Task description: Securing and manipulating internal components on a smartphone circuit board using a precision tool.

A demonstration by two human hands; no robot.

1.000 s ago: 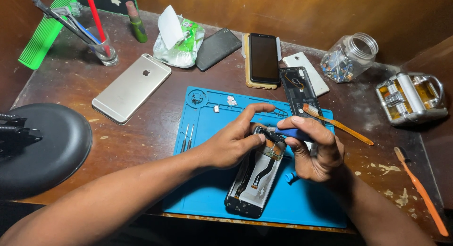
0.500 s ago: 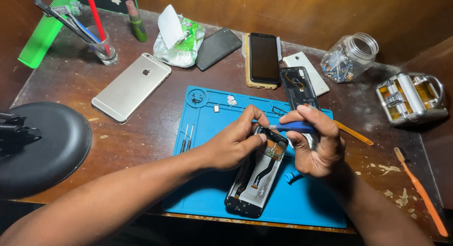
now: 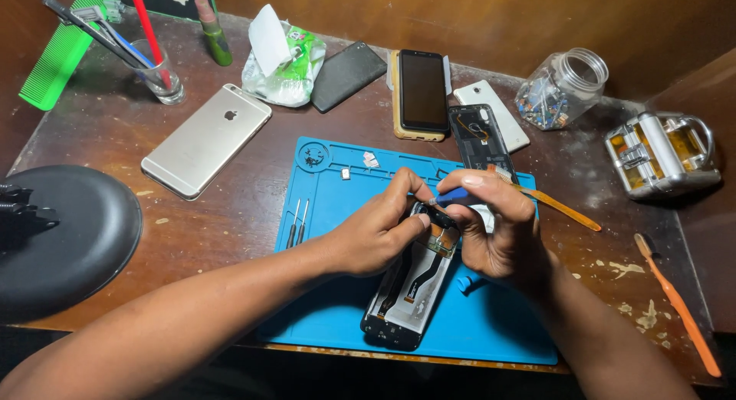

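An opened black phone lies on a blue work mat, its insides and flex cables showing. My left hand rests on the phone's upper left edge, fingers pinching at its top. My right hand is curled around a blue-handled screwdriver, whose tip points down at the phone's top end. Both hands meet over that end and hide the spot under them.
On the mat lie two thin drivers and small parts. Around it: a silver phone, a black phone, an open phone frame, a parts jar, a tool glass, an orange brush, a black round base.
My right hand has risen and turned, bringing the blue screwdriver from low beside the phone to above its top end. The left hand's fingers shifted slightly on the phone.
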